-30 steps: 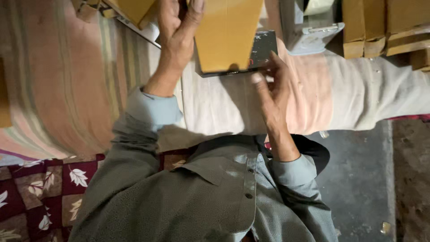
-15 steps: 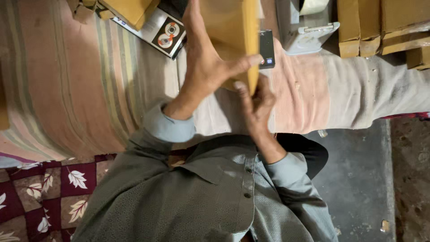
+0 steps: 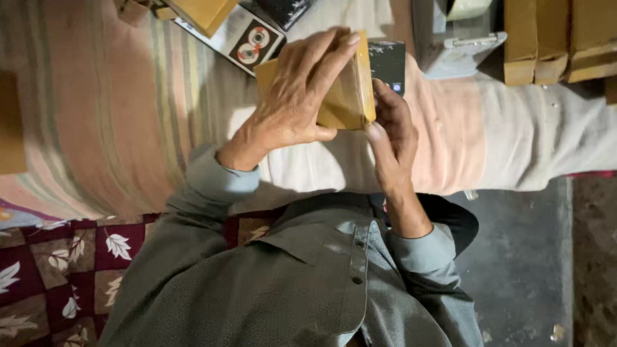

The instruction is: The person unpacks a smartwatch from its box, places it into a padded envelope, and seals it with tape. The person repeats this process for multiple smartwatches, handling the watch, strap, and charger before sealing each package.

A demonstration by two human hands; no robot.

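A flat yellow-brown cardboard packet is held up just above the person's lap, over a pale striped cloth that covers the work surface. The left hand lies spread across its broad face with the fingers curled over the top edge and the thumb hooked under the bottom, while the right hand is closed on its lower right corner from beneath. Just behind the packet lie a small black box and a printed card with two round discs, and farther right stand a grey tape dispenser and a stack of brown cartons.
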